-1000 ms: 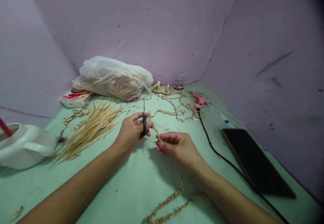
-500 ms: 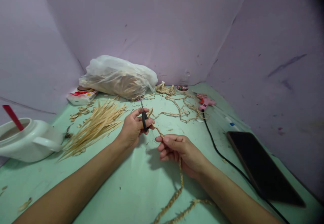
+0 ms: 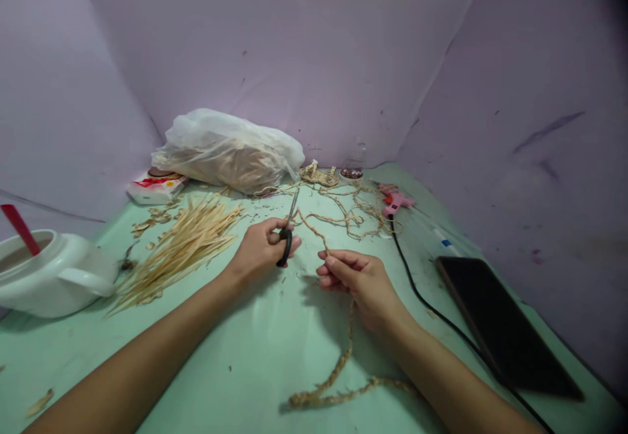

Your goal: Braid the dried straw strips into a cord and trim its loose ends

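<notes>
My left hand [image 3: 262,245] is closed round the black handles of a pair of scissors [image 3: 286,241], whose blades point up and away from me. My right hand [image 3: 357,280] pinches a thin braided straw cord [image 3: 314,230] between thumb and fingers. From that pinch the cord runs up toward the scissors' blades and on to a loose tangle [image 3: 366,215] at the back. Below my right hand it hangs to the table, where a thicker braided stretch [image 3: 338,372] bends back under my forearm. Whether the blades touch the cord I cannot tell.
Dry straw strips [image 3: 189,241] lie at left beside a white pot [image 3: 73,280] with a red handle in it. Behind are a plastic bag [image 3: 228,152] and a small box [image 3: 156,188]. At right are a pink glue gun [image 3: 398,201], its black cable [image 3: 422,298] and a phone [image 3: 505,323].
My right hand has moved slightly right with the cord. My left hand has let go of the cord and keeps the scissors, now tilted rightward. The lower cord's bend has come into view.
</notes>
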{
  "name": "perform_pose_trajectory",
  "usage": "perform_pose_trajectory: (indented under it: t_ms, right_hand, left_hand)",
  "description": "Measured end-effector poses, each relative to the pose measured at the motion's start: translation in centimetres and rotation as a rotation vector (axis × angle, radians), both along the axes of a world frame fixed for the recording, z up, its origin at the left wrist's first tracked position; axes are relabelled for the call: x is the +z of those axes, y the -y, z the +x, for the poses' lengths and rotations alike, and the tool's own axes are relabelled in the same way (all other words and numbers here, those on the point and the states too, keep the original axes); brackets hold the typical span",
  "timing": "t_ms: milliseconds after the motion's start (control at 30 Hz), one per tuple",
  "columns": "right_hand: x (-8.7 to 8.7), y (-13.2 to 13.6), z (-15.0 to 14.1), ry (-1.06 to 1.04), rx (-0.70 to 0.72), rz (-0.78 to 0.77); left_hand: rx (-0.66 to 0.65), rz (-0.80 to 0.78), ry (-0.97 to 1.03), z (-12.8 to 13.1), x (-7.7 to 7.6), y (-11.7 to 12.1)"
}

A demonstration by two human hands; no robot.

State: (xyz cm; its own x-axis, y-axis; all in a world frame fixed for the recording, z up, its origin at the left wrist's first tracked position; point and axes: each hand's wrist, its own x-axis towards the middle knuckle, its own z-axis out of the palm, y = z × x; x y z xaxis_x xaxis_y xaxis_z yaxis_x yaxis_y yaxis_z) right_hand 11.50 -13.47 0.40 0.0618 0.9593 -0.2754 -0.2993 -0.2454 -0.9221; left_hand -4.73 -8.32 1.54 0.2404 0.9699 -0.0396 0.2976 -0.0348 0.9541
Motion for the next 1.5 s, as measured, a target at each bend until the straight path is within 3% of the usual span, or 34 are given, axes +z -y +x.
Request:
perform_pose_trajectory:
  t_ms: [100, 167, 267, 367, 567, 833, 1100, 1267, 1500]
  right_hand:
    - [0.3, -0.4, 0.6, -0.010, -0.089, 0.004]
    - [0.5, -0.5, 0.9, -0.014, -0.128, 0.010]
    - [0.9, -0.6, 0.9, 0.006, -0.163, 0.035]
    - [1.0, -0.6, 0.8, 0.044, -0.172, 0.044]
    - [1.2, -0.2, 0.6, 0.093, -0.199, 0.082]
    - [1.0, -0.3, 0.7, 0.178, -0.271, 0.098]
    - [0.9, -0.6, 0.9, 0.175, -0.318, 0.092]
    - [1.3, -0.5, 0.8, 0.202, -0.356, 0.089]
    - [1.1, -0.6, 0.8, 0.250, -0.358, 0.105]
  left_hand:
    - [-0.100, 0.401, -0.315, -0.4, 0.4, 0.8]
    - [-0.182, 0.586, -0.482, -0.2, 0.5, 1.5]
    - [-0.288, 0.735, -0.714, 0.2, 0.4, 2.2]
    - [-0.294, 0.811, -0.939, 0.4, 0.1, 2.4]
    - [-0.215, 0.919, -1.119, 0.2, -0.3, 2.1]
    - [-0.193, 0.948, -1.061, 0.1, -0.7, 2.2]
    - [-0.174, 1.044, -1.123, 0.3, -1.0, 2.3]
    - [-0.140, 1.035, -1.176, 0.5, -1.3, 2.5]
    - [-0.203, 0.960, -1.144, 0.5, -1.4, 2.4]
